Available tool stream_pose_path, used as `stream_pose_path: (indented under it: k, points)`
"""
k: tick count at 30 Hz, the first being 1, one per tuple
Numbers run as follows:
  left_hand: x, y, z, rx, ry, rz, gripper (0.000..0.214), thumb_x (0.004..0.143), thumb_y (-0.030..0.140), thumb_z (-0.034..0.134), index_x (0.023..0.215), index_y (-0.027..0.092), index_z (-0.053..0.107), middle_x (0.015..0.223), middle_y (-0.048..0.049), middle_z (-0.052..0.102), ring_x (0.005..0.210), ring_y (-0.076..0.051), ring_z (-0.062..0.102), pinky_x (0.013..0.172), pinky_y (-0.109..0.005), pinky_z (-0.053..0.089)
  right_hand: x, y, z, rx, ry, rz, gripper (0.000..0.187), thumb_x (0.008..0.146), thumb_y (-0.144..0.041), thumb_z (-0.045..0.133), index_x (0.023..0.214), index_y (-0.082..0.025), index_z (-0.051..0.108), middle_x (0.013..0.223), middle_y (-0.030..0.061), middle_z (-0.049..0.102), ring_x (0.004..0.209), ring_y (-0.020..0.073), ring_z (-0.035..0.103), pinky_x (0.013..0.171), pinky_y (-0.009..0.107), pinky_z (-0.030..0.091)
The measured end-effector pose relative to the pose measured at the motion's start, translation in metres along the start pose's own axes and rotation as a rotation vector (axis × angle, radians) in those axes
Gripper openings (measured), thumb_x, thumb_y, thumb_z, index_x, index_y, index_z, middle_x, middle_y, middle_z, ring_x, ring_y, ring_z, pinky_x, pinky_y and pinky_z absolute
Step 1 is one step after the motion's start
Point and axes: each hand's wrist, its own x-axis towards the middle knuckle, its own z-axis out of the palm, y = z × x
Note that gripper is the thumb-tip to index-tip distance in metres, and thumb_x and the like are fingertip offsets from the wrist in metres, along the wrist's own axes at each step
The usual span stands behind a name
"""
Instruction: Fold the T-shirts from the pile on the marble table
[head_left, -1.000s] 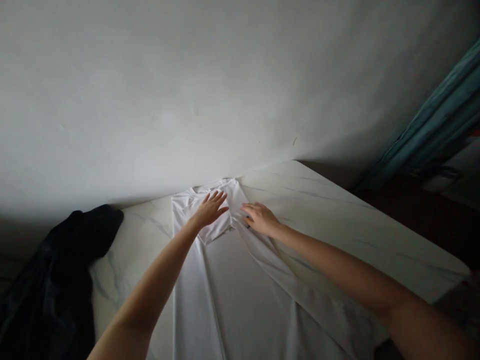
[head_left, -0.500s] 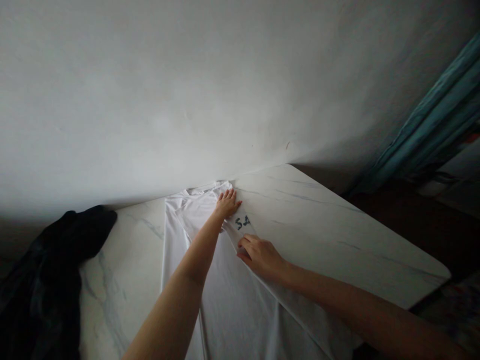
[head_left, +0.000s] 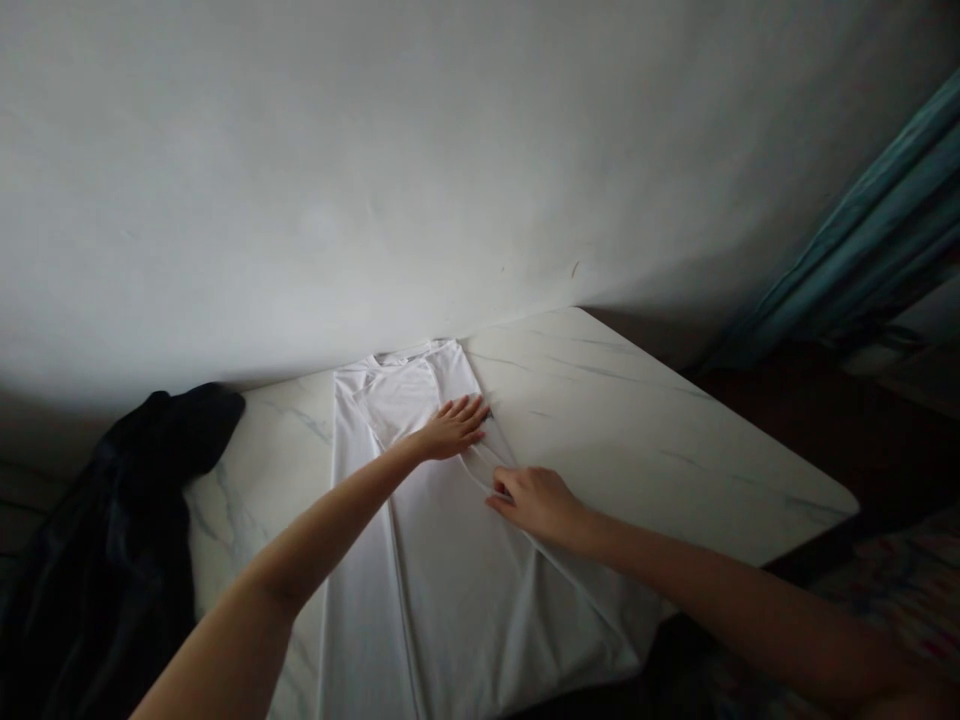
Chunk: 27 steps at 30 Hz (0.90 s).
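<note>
Two hands, left hand [head_left: 454, 428] spread on one white T-shirt [head_left: 442, 590], right hand [head_left: 534, 505] curled at its edge, grip unclear, marble table [head_left: 660, 430]

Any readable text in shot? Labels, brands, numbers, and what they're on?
No readable text in this view.
A small dark mark at the edge of the white T-shirt, by the fingertips of the left hand, is too small to read.
Nothing legible on the marble-look tabletop or the black cloth.
</note>
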Motion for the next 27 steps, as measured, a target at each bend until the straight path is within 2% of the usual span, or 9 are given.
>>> stream_pose_path:
  k: [5, 7, 10, 13, 16, 19, 22, 24, 27]
  points:
    - [-0.061, 0.029, -0.004, -0.155, 0.072, 0.145, 0.055, 0.097, 0.029, 0.046, 0.151, 0.029, 0.036, 0.16, -0.0073, 0.033, 0.15, -0.023, 0.024, 0.12, -0.047, 0.025, -0.016, -0.007, -0.002, -0.115, -0.026, -0.013, 0.023, 0.092, -0.035, 0.058, 0.106, -0.019, 0.065, 0.099, 0.0118, 0.075, 0.092, 0.0286, 0.072, 0.071, 0.031, 0.049]
    - [-0.079, 0.043, -0.003, -0.156, 0.129, 0.185, 0.057, 0.091, 0.022, 0.053, 0.147, 0.028, 0.044, 0.158, -0.0088, 0.036, 0.147, -0.024, 0.03, 0.119, -0.048, 0.028, -0.026, -0.011, -0.002, -0.15, -0.035, -0.039, 0.029, 0.09, -0.033, 0.059, 0.113, -0.017, 0.063, 0.101, 0.0146, 0.075, 0.093, 0.0295, 0.072, 0.071, 0.031, 0.051]
    - [-0.098, 0.066, 0.002, -0.105, 0.21, 0.21, 0.051, 0.088, 0.014, 0.053, 0.136, 0.029, 0.056, 0.152, -0.0066, 0.047, 0.142, -0.025, 0.04, 0.118, -0.052, 0.03, -0.046, -0.013, -0.002, -0.189, -0.068, -0.066, 0.036, 0.086, -0.027, 0.061, 0.12, -0.014, 0.059, 0.1, 0.0172, 0.074, 0.093, 0.03, 0.072, 0.072, 0.033, 0.052]
    - [-0.109, 0.091, 0.009, -0.089, 0.287, 0.188, 0.038, 0.091, 0.017, 0.053, 0.127, 0.028, 0.061, 0.138, -0.0066, 0.061, 0.129, -0.023, 0.053, 0.114, -0.05, 0.038, -0.069, -0.011, -0.004, -0.233, -0.117, -0.051, 0.036, 0.086, -0.023, 0.059, 0.12, -0.013, 0.059, 0.097, 0.0182, 0.074, 0.091, 0.032, 0.073, 0.07, 0.034, 0.053]
    - [-0.112, 0.115, 0.013, -0.084, 0.334, 0.152, 0.032, 0.09, 0.025, 0.061, 0.122, 0.022, 0.062, 0.128, -0.0098, 0.065, 0.119, -0.024, 0.058, 0.105, -0.045, 0.047, -0.09, -0.007, -0.008, -0.274, -0.154, -0.023, 0.032, 0.086, -0.015, 0.053, 0.118, -0.014, 0.06, 0.092, 0.0171, 0.075, 0.086, 0.0322, 0.073, 0.066, 0.034, 0.052]
    - [-0.113, 0.131, 0.014, -0.052, 0.358, 0.187, 0.028, 0.09, 0.027, 0.063, 0.117, 0.021, 0.063, 0.124, -0.0094, 0.066, 0.118, -0.025, 0.058, 0.106, -0.047, 0.044, -0.107, -0.009, -0.011, -0.252, -0.178, -0.035, 0.033, 0.085, -0.01, 0.051, 0.116, -0.015, 0.06, 0.086, 0.014, 0.075, 0.081, 0.0302, 0.074, 0.062, 0.031, 0.049]
    - [-0.114, 0.138, 0.012, -0.022, 0.38, 0.273, 0.018, 0.095, 0.025, 0.053, 0.108, 0.023, 0.065, 0.115, -0.0058, 0.07, 0.112, -0.021, 0.06, 0.109, -0.045, 0.041, -0.119, -0.019, -0.008, -0.161, -0.164, -0.089, 0.031, 0.086, -0.015, 0.054, 0.117, -0.017, 0.058, 0.082, 0.0104, 0.074, 0.075, 0.0268, 0.073, 0.058, 0.028, 0.045]
    - [-0.118, 0.14, 0.012, -0.003, 0.39, 0.338, 0.02, 0.098, 0.024, 0.046, 0.101, 0.023, 0.066, 0.107, -0.0044, 0.072, 0.103, -0.019, 0.063, 0.107, -0.041, 0.043, -0.124, -0.027, -0.005, -0.098, -0.172, -0.13, 0.032, 0.087, -0.018, 0.055, 0.119, -0.018, 0.058, 0.083, 0.0092, 0.074, 0.073, 0.0249, 0.072, 0.056, 0.026, 0.042]
    - [-0.129, 0.14, 0.015, 0.03, 0.407, 0.411, 0.024, 0.1, 0.026, 0.042, 0.098, 0.021, 0.066, 0.102, -0.0048, 0.073, 0.096, -0.019, 0.064, 0.101, -0.039, 0.047, -0.119, -0.03, -0.006, -0.001, -0.272, -0.207, 0.032, 0.087, -0.033, 0.063, 0.117, -0.02, 0.063, 0.086, 0.0076, 0.075, 0.076, 0.0241, 0.072, 0.057, 0.026, 0.041]
